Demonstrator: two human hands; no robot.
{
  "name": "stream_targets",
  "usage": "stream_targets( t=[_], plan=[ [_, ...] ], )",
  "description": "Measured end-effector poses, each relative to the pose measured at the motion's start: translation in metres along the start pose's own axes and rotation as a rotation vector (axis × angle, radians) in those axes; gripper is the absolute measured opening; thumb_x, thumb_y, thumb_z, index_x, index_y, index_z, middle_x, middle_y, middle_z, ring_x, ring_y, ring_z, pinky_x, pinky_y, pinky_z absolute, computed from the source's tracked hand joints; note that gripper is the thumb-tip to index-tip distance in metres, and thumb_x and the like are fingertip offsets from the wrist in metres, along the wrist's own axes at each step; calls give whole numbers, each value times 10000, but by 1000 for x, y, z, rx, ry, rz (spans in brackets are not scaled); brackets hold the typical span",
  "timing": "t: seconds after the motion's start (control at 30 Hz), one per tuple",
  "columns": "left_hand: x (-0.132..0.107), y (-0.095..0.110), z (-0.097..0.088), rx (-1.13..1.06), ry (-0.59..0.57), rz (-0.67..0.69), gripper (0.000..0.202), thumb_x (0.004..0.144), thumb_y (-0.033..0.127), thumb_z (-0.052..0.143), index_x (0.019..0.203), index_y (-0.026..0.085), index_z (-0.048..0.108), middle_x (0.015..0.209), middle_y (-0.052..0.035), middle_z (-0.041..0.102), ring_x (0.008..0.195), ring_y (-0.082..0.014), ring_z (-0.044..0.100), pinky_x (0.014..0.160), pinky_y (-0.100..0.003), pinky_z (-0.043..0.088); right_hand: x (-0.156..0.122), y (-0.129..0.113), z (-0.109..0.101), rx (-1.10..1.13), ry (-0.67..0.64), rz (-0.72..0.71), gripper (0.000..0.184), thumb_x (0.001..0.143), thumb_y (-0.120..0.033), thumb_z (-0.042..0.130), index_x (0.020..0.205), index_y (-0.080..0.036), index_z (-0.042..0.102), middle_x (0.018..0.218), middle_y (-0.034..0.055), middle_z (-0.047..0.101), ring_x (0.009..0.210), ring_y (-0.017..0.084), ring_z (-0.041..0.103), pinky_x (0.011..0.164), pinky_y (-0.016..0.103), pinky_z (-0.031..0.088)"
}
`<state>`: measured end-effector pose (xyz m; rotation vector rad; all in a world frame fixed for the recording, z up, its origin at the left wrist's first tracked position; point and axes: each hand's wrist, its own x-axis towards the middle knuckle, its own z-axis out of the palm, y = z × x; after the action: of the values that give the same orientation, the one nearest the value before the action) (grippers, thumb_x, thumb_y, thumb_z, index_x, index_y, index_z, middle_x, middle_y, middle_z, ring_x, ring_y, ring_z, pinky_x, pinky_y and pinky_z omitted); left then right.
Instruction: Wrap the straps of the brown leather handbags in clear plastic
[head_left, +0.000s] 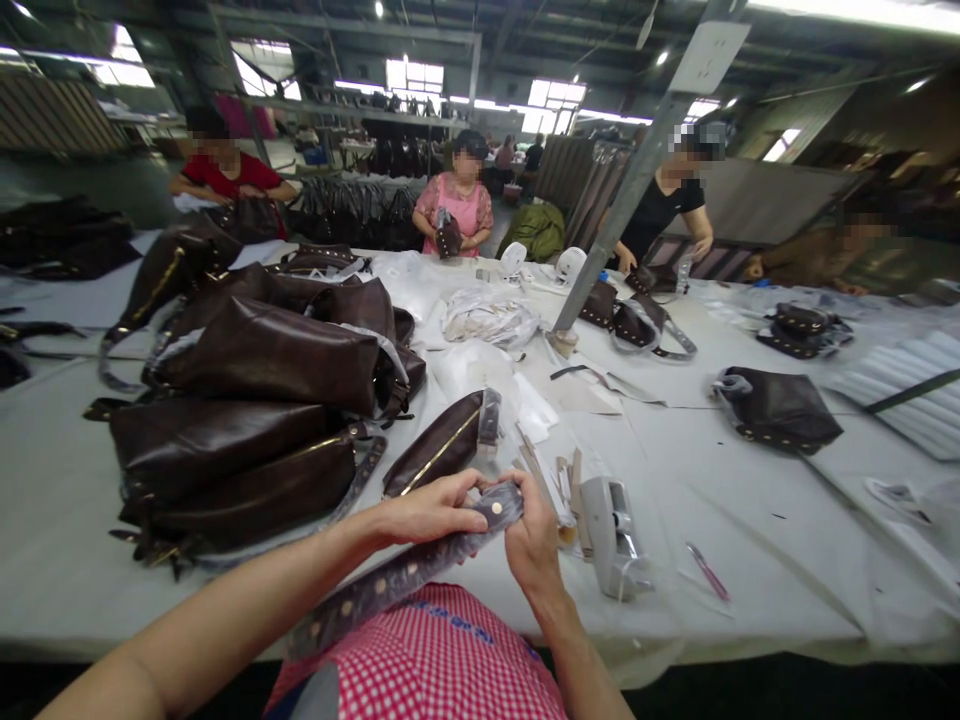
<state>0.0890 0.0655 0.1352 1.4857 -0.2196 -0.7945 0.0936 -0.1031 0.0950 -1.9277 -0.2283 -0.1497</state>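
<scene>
My left hand (427, 510) and my right hand (534, 540) both grip the end of a dark brown studded strap (405, 575) wrapped in clear plastic. The strap runs down and left across my red checked apron (435, 660). My left fingers pinch the strap's top edge; my right fingers curl round its tip. Just beyond my hands lies a dark brown bag (439, 450) with a gold zip line. A grey hand tool (611, 530) rests on the table to the right of my right hand.
A pile of dark brown leather bags (255, 400) fills the table's left. Paper and plastic scraps (517, 400), a pink pen (705, 570) and another bag (780, 408) lie on the white table (750, 520). A slanted metal post (637, 180) stands mid-table. Several people work opposite.
</scene>
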Motion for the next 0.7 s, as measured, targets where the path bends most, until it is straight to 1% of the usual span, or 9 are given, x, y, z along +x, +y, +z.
stream_targets(
  t=[0.13, 0.2, 0.27, 0.33, 0.4, 0.47, 0.53, 0.6, 0.7],
  plan=[
    [0, 3, -4, 121, 22, 142, 226, 786, 320, 609, 915, 153, 529, 731, 35, 513, 641, -95, 475, 572, -193, 375, -4, -2, 9, 386, -36, 266, 154, 680, -209, 531, 833, -201, 544, 703, -29, 593, 650, 137, 542, 589, 233, 432],
    [1, 2, -3, 159, 45, 156, 214, 773, 313, 613, 892, 140, 573, 765, 22, 534, 696, -110, 481, 626, -207, 386, -8, 0, 15, 589, -38, 407, 134, 668, -222, 551, 796, -205, 514, 652, -46, 560, 573, 114, 506, 521, 210, 400],
    [2, -2, 0, 148, 68, 129, 215, 772, 312, 596, 886, 130, 601, 777, 11, 560, 710, -123, 492, 647, -221, 391, -11, 3, 18, 649, -42, 478, 103, 693, -250, 551, 767, -207, 493, 605, -54, 533, 510, 104, 475, 464, 202, 365],
    [4, -8, 4, 126, 110, 105, 190, 775, 295, 565, 857, 128, 607, 752, 13, 559, 691, -125, 488, 636, -227, 388, -11, 7, 16, 485, -79, 362, 100, 723, -249, 546, 811, -204, 527, 655, -28, 582, 559, 128, 527, 496, 227, 413],
    [7, -13, 7, 179, 187, 80, 128, 768, 254, 542, 768, 134, 586, 688, 28, 519, 653, -116, 457, 608, -223, 368, -8, 13, 10, 166, -100, 55, 183, 756, -212, 522, 931, -193, 572, 848, 45, 658, 757, 183, 605, 655, 300, 494],
    [11, -16, 8, 279, 249, 76, 106, 761, 220, 532, 692, 142, 550, 649, 38, 479, 642, -110, 425, 594, -217, 347, -5, 19, 4, -157, -110, -296, 245, 795, -163, 466, 1005, -185, 590, 997, 99, 655, 931, 218, 598, 826, 369, 484],
    [14, -14, 9, 332, 248, 126, 113, 765, 211, 533, 673, 145, 534, 656, 38, 475, 667, -112, 419, 606, -214, 342, -2, 23, 0, -358, -114, -486, 250, 827, -128, 393, 956, -186, 600, 917, 99, 644, 889, 214, 591, 817, 366, 479],
    [15, -10, 8, 264, 162, 157, 100, 776, 228, 540, 726, 143, 550, 678, 37, 481, 671, -110, 420, 607, -212, 343, -2, 23, -2, -409, -114, -477, 225, 831, -123, 384, 896, -193, 588, 795, 66, 611, 775, 199, 580, 718, 323, 478],
    [12, -5, 4, 99, 44, 116, 146, 764, 265, 596, 827, 137, 565, 683, 50, 460, 626, -90, 391, 565, -199, 317, -3, 17, -4, -265, -87, -300, 151, 785, -164, 452, 883, -191, 563, 770, 40, 602, 723, 186, 572, 644, 288, 454]
  ],
)
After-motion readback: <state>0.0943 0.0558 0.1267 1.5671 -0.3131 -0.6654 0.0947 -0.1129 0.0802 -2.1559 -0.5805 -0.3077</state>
